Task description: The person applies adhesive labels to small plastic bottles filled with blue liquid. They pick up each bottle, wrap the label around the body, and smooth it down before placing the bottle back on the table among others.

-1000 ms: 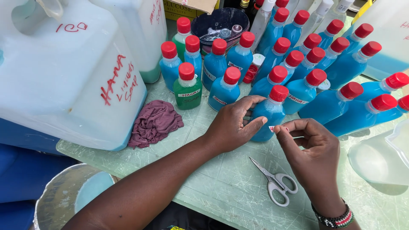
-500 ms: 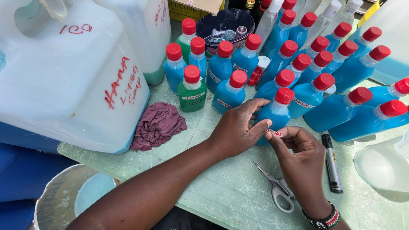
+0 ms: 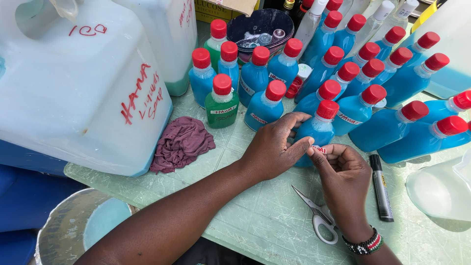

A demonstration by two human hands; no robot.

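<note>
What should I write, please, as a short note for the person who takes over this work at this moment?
Left hand steadies the front blue bottle. Right hand pinches a small white label against that bottle's side.
Scissors and a black marker lie on the green table near the right hand.
Done: several bottles behind already carry labels.
Left: this label is not yet pressed flat; some bottles show no label.
</note>
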